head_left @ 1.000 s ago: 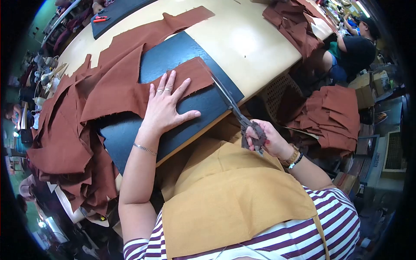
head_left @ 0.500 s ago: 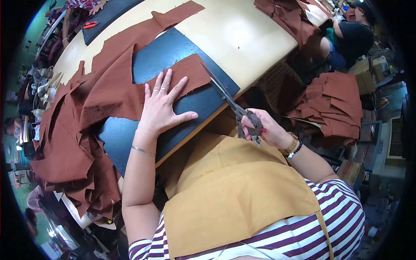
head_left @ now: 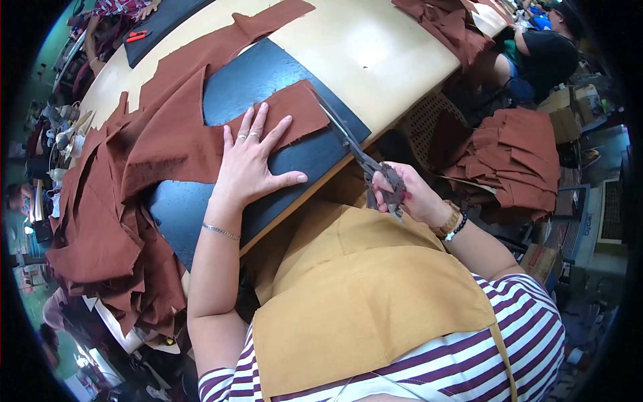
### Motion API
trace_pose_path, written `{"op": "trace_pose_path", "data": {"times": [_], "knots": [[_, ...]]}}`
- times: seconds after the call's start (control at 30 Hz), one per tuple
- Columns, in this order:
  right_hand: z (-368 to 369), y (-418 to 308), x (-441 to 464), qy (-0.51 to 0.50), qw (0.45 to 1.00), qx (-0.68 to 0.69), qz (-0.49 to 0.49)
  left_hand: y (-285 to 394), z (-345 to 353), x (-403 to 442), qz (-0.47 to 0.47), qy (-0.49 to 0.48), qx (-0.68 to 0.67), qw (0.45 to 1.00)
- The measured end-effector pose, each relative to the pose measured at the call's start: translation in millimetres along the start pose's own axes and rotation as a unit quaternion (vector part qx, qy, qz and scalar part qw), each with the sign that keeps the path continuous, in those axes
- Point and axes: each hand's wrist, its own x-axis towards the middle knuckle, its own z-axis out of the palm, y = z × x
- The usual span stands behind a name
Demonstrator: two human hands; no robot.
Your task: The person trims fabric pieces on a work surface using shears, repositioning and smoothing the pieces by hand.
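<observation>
My left hand (head_left: pixel 251 157) lies flat with spread fingers on a strip of reddish-brown fabric (head_left: pixel 298 114), its thumb over the dark board (head_left: pixel 281 161). The strip joins a larger spread of the same cloth to the left. In my right hand (head_left: pixel 415 194) is a pair of scissors (head_left: pixel 358 154), the handles wrapped in dark cloth. Their long blades point up and left along the right end of the strip. Whether the blades are parted is hard to tell.
More brown fabric (head_left: pixel 100 214) hangs over the table's left edge. A fabric stack (head_left: pixel 509 157) sits at right, near boxes (head_left: pixel 559 110). Orange-handled scissors (head_left: pixel 137 35) lie on another dark board (head_left: pixel 167 23). A person (head_left: pixel 546 57) sits at upper right, beyond the cream table (head_left: pixel 375 47).
The view has shifted very slightly. My left hand stays flat on the strip, and the scissors in my right hand keep nearly the same place at its right end.
</observation>
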Motion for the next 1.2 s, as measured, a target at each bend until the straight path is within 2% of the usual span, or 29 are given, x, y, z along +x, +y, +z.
{"op": "trace_pose_path", "data": {"times": [0.23, 0.43, 0.57, 0.67, 0.87, 0.97, 1.2], "knots": [[0, 1, -1, 0.004, 1.000, -0.024, -0.003, -1, 2, 0, 0.002, 0.009, -0.005, 1.000], [4, 0, 0, -0.010, 0.999, 0.024, -0.026, 3, -1, -1, 0.016, -0.002, -0.010, 1.000], [7, -3, 10, 0.025, 1.000, 0.007, -0.010, 7, 0, -1, 0.023, -0.003, -0.009, 1.000], [8, 4, 7, 0.025, 0.999, -0.005, -0.034, 7, 0, -1, 0.015, -0.005, -0.010, 1.000], [4, 3, 6, 0.007, 1.000, -0.011, -0.019, 8, -1, -2, 0.021, -0.009, -0.012, 1.000], [2, 6, 20, 0.011, 0.998, 0.047, -0.035, 10, -1, -3, 0.031, -0.010, -0.021, 0.999], [3, 8, 18, 0.025, 0.999, 0.016, -0.039, 9, 2, -3, 0.033, 0.010, -0.028, 0.999]]}}
